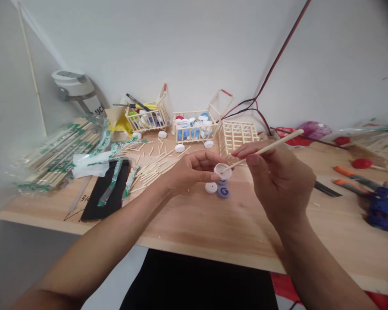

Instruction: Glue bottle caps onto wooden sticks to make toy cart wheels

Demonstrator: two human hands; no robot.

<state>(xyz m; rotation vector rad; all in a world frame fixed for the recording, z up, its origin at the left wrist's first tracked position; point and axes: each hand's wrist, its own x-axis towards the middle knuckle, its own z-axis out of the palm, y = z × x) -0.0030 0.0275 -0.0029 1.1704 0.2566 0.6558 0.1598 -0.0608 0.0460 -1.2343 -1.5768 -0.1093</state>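
Note:
Between its thumb and fingers, my left hand (195, 168) grips a white bottle cap (224, 174), its hollow side facing me. My right hand (278, 181) pinches a thin wooden stick (274, 145) like a chopstick, slanting down to the left. The stick's lower end reaches the inside of the cap; I cannot tell if it goes through. Just below on the table lie another white cap (211, 187) and a blue cap marked G (223, 192). A second blue cap is partly hidden beneath the held one. Behind my hands stands a small stick-built crate (239, 135).
Two little stick carts stand by the wall, one holding pens and caps (147, 116), the other full of caps (194, 128). Cut sticks (153, 170), bagged chopsticks (61, 153) and a black phone-like slab (106, 193) lie left. Orange-handled pliers (355, 181) and a blue tool (384, 206) lie right.

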